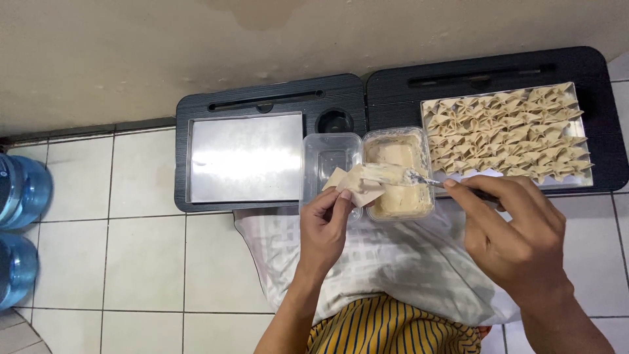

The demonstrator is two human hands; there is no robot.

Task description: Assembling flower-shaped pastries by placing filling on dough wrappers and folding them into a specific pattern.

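Note:
My left hand (325, 226) holds a square pale dough wrapper (354, 183) by its corner above a clear plastic tub. My right hand (517, 233) grips a metal spoon (419, 177) whose tip rests on the wrapper with a dab of filling. Just behind, a clear container of beige filling (400, 196) sits with its open lid (325, 160) hinged to the left. On the right, a metal tray (584, 182) holds several folded dumplings (508, 131) in rows.
Two low black lap tables (275, 98) stand side by side against the wall. An empty metal tray (246, 157) lies on the left one. A white pillow (393, 262) rests on my lap. Blue water jugs (19, 190) stand at the far left on the tiled floor.

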